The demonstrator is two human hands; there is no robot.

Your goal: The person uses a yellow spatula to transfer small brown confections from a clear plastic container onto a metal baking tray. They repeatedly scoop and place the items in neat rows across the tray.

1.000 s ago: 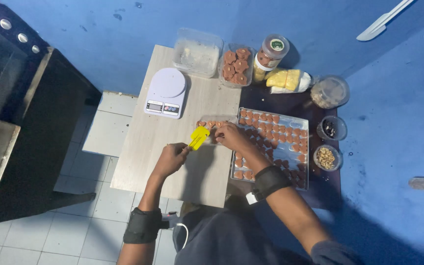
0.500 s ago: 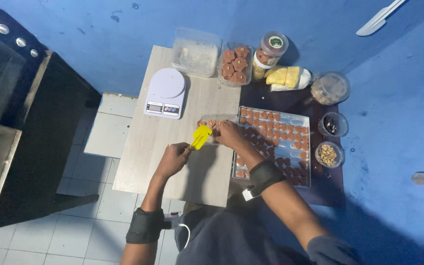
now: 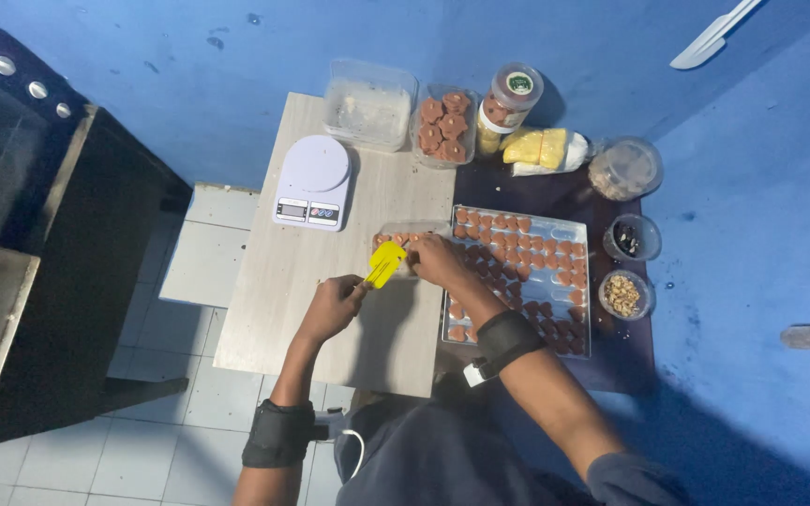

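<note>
At nine o'clock sits the white kitchen scale. My left hand is closed around the yellow scraper, blade pointing to one o'clock. My right hand rests on the small clear container; I cannot tell its grip. The tray of brown pieces lies at three o'clock.

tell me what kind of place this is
Probably a small home kitchen set up for making sweets or cookies. A white kitchen scale sits on a low wooden table, a tray of small brown pieces lies beside it, and a dark oven stands at the left against blue walls.
</note>
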